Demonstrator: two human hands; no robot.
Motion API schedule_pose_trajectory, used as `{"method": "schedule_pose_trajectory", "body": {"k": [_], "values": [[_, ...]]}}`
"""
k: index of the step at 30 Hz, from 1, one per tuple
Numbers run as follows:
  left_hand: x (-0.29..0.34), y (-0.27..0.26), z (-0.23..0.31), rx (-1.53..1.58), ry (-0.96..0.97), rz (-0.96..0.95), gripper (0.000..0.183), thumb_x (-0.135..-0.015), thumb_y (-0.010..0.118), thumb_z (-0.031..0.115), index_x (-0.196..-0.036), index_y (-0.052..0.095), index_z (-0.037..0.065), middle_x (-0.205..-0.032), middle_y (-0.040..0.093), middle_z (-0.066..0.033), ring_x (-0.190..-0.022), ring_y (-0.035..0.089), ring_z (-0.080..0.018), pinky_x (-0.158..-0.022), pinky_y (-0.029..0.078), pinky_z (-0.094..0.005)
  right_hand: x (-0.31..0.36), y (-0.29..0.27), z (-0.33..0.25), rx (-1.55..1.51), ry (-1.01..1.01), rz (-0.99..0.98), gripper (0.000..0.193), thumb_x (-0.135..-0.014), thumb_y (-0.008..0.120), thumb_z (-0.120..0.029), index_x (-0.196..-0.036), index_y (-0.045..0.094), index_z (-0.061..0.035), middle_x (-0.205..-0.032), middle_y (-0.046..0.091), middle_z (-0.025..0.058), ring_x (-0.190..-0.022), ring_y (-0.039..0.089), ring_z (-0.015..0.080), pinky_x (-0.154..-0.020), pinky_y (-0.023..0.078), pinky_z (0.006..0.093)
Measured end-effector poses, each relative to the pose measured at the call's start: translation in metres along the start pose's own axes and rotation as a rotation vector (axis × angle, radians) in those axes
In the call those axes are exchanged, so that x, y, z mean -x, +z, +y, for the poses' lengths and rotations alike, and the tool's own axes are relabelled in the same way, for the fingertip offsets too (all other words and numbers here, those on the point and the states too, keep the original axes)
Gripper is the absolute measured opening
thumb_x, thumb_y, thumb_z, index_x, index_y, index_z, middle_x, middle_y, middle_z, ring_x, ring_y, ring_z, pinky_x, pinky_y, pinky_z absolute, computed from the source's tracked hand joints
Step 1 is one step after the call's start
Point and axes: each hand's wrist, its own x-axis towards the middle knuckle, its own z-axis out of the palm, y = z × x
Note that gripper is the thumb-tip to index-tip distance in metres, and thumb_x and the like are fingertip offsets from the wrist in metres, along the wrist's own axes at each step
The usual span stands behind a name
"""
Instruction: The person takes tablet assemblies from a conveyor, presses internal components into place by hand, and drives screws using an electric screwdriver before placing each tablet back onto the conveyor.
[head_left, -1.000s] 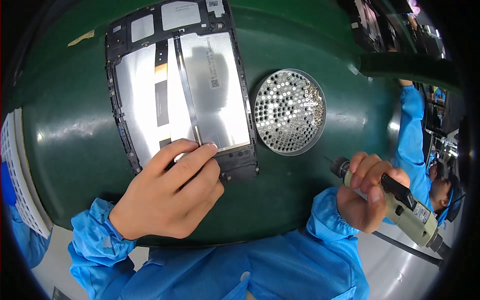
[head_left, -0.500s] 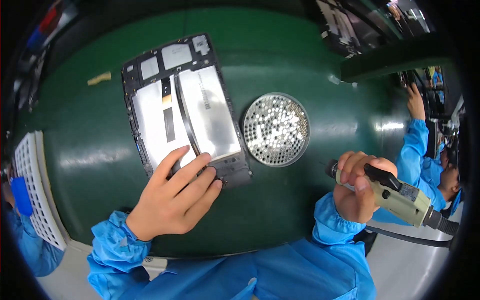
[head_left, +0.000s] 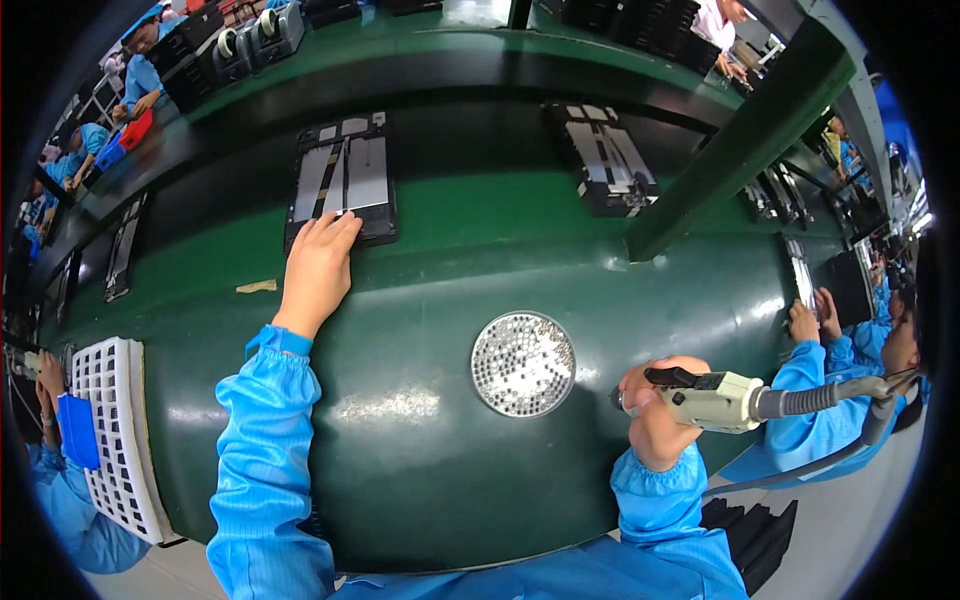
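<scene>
Left hand (head_left: 317,265): arm stretched forward, fingertips lying on the near end of an opened tablet (head_left: 370,175). Fingers extended; cannot tell whether this grip pinches the edge, as the thumb is not clearly seen.

Tablet: lies flat on the far part of the worktop (head_left: 450,480), beyond the seam, ahead of the person and left of centre. Slim, rectangular, long sides running away from the person. Black frame all round; pale patches set in the black far end; two smooth silvery-white panels fill the middle, one on either side of a narrow dark strip. A second dark band with a tan section crosses the left panel. Near end is a plain black band, partly covered by the fingers. Finer parts too small to read.

Right hand (head_left: 650,410): grip wrapped firmly around a pale green power screwdriver (head_left: 715,400) with a black lever on top and a grey ribbed hose at its rear. Tool held roughly level, nose to the left, apart from the tablet.

Round dish (head_left: 525,365): just left of the tool's nose, on the near part of the worktop; holds many small shiny pieces.

Second opened tablet (head_left: 605,150): right of the first, well apart, similar build.
</scene>
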Motion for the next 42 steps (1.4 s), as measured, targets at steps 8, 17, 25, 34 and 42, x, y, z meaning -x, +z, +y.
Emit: {"method": "schedule_pose_trajectory", "body": {"k": [8,17,25,34,42], "values": [[0.01,0.005,0.007,-0.071,0.047,0.252,0.03,-0.072,0.061,-0.004,-0.101,0.063,-0.002,-0.106,0.061,-0.0143,-0.107,0.057,-0.033,-0.098,0.044,-0.0448,0.002,-0.001,-0.001,0.035,0.098,0.063,0.035,-0.075,0.061,0.011,-0.106,0.052,0.0007,-0.086,0.061,0.0105,-0.076,0.062,0.0157,-0.07,0.051,0.0292],[0.007,0.012,0.016,-0.224,0.106,0.23,0.023,-0.071,0.06,0.001,-0.094,0.061,-0.003,-0.105,0.059,-0.0159,-0.108,0.055,-0.0329,-0.096,0.043,-0.0448,-0.006,0.002,-0.012,-0.058,0.272,-0.107,0.052,-0.076,0.063,0.007,-0.124,0.046,-0.0019,-0.09,0.057,0.0031,-0.077,0.056,0.0082,-0.07,0.046,0.0234],[-0.077,0.03,0.132,0.133,0.104,0.119,0.036,-0.066,0.065,0.01,-0.099,0.059,-0.004,-0.112,0.056,-0.0224,-0.105,0.054,-0.0384,-0.091,0.045,-0.0453,-0.022,-0.016,-0.008,0.082,0.203,-0.057,0.048,-0.076,0.068,0.002,-0.12,0.049,-0.0001,-0.084,0.059,0.0018,-0.075,0.056,0.0081,-0.069,0.047,0.0241],[-0.174,0.113,0.205,0.253,0.191,-0.189,0.065,-0.075,0.074,0.034,-0.128,0.049,0.009,-0.134,0.041,-0.0207,-0.125,0.039,-0.0419,-0.097,0.038,-0.0558,-0.019,-0.026,-0.003,0.248,0.021,0.045,0.044,-0.073,0.072,0.002,-0.112,0.052,0.0023,-0.085,0.058,0.0057,-0.075,0.057,0.0122,-0.066,0.048,0.0256],[-0.19,0.118,0.18,0.005,0.153,-0.182,0.039,-0.079,0.065,0.017,-0.115,0.055,0.007,-0.113,0.056,-0.0134,-0.105,0.057,-0.0328,-0.071,0.052,-0.0472,-0.018,-0.036,0.005,0.25,0.032,-0.081,0.048,-0.074,0.072,-0.003,-0.116,0.048,0.0009,-0.094,0.054,0.0095,-0.078,0.058,0.0146,-0.07,0.049,0.0289]]}}
